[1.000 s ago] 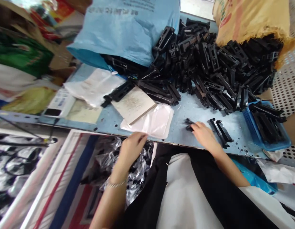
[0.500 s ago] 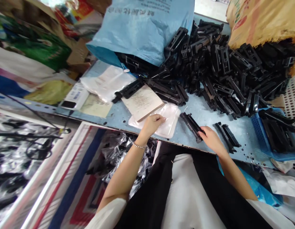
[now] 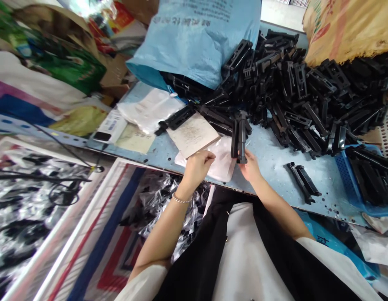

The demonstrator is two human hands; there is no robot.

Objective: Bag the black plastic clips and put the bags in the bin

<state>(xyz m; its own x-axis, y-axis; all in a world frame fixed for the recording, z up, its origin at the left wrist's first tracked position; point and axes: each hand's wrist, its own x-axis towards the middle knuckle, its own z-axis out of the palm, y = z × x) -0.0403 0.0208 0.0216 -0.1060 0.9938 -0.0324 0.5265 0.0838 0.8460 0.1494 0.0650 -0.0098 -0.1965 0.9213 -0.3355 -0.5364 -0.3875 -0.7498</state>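
Note:
Fingers of my left hand (image 3: 198, 167) are pinched together at the top sheet of a stack of clear plastic bags (image 3: 223, 156), beside a pale square block (image 3: 194, 136) that lies on the stack. In my right hand (image 3: 250, 166) is a long black plastic part (image 3: 242, 138), gripped by its near end. It points away from me, lifted over the right edge of the bags. To the right, another pair of black plastic parts (image 3: 304, 182) lies on the blue tabletop (image 3: 269, 167).
A large heap of black parts (image 3: 281, 83) covers the back of the table, between a blue sack (image 3: 187, 42) and a yellow sack (image 3: 350, 29). At right stands a blue basket (image 3: 353, 188) of parts. More plastic bags (image 3: 150, 108) and a white box (image 3: 110, 125) lie left.
My right hand has lifted the black plastic part off the tabletop and carried it left to the bags, turning it more upright. My left hand has stayed at the bags.

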